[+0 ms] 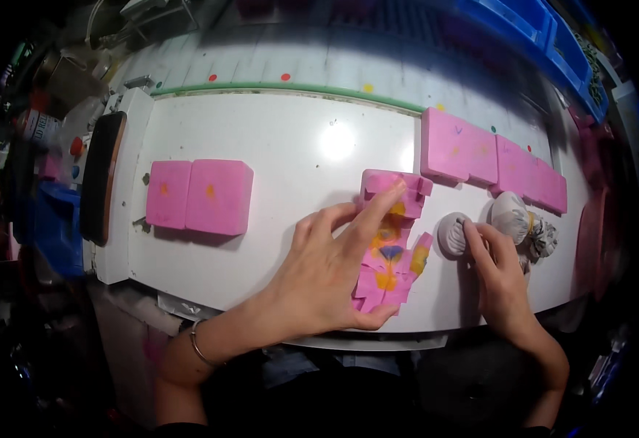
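My left hand (319, 270) grips an opened pink rubber mold (372, 285), with its thumb at the near end and fingers along the far end. The mold's inner face is turned up, showing cut, stepped flaps, yellow patches and a blue spot. A loose-standing flap (422, 255) sticks out on its right side. To the right, my right hand (500, 274) has its fingers closed at the edge of a small round grey-white cloth pouch (451, 235). Just beyond those fingers sits a larger tied cloth pouch (509, 215), its gathered neck bound with a yellowish band.
Two pink blocks (199, 196) stand side by side on the left of the white tabletop (283, 146). Several more pink blocks (458, 146) line the far right edge. A dark padded bar (106, 179) borders the left side. Blue bins (535, 29) are at the upper right.
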`<state>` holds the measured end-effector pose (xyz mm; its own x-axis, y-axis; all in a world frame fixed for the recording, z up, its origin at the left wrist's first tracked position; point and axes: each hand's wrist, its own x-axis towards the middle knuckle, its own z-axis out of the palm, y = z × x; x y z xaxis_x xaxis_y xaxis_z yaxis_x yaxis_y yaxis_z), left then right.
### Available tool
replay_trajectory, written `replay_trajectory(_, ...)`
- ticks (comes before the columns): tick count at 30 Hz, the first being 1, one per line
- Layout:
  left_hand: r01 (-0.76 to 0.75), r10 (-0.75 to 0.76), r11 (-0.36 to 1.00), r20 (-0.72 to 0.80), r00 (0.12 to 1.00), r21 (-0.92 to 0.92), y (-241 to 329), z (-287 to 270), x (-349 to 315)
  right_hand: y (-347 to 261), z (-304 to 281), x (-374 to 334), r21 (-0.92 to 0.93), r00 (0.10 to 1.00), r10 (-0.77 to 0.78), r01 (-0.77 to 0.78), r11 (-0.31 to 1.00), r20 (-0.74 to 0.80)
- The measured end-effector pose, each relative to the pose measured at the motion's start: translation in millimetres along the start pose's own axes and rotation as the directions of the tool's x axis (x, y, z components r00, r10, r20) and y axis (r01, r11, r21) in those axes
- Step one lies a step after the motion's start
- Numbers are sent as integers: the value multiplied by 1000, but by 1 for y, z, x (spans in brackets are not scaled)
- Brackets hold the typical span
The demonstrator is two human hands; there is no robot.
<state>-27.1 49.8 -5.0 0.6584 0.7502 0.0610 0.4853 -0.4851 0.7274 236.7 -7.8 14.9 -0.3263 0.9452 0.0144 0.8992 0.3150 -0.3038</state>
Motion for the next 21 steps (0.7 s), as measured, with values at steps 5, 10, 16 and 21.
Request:
replay_trajectory(5,41,-50,994,83,995,100,1,-3,4,-14,-11,21,-61,950,-208,200,978,-231)
replay_trajectory(10,13,-19,989,41,999,150,0,-1,2,-29,9,53,-381,801,-590,518,766,-98)
replay_trajectory(16,37,-46,987,52,998,158,1,-2,1,-23,-14,59,-398,800,-565,460,794,-201)
replay_trajectory(21,20,-23,991,29,999,129,0,1,1,-23,12,54,-419,760,-639,547,725,-114)
